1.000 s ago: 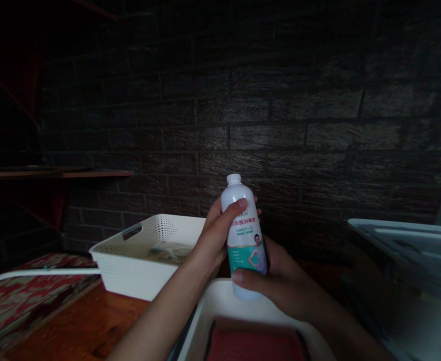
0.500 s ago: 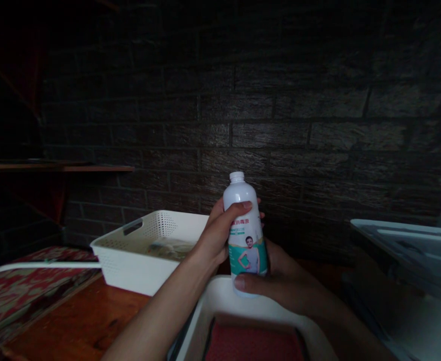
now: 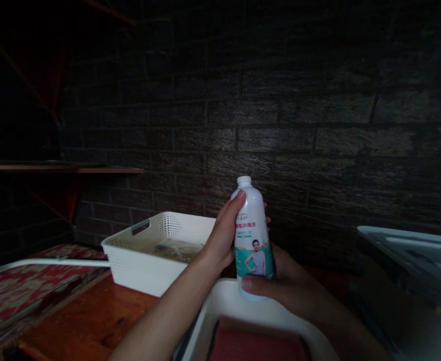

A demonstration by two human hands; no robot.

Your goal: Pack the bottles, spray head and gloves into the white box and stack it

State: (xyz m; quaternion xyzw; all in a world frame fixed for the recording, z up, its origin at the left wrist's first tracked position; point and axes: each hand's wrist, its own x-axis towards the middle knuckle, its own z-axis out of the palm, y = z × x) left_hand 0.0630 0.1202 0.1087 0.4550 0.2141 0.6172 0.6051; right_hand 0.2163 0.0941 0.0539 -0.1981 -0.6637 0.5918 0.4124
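Note:
A white plastic bottle (image 3: 251, 226) with a white cap and a teal label is held upright in front of me, over the far edge of a white tray (image 3: 220, 311). My left hand (image 3: 222, 235) wraps the bottle's upper body from the left, thumb up near the shoulder. Lower down, my right hand (image 3: 276, 281) grips the bottle's base from the right, thumb across the front. A red pad (image 3: 256, 346) lies inside the tray below.
A white perforated basket (image 3: 145, 255) with something pale inside stands on the wooden table (image 3: 85, 321) to the left. A red patterned cloth (image 3: 25, 291) lies at far left. A grey lidded bin (image 3: 412, 265) is at right. A dark brick wall is close behind.
The bottle has turned a little in my hands, and my left thumb has slid up from the label to the shoulder. The view has shifted slightly to the left.

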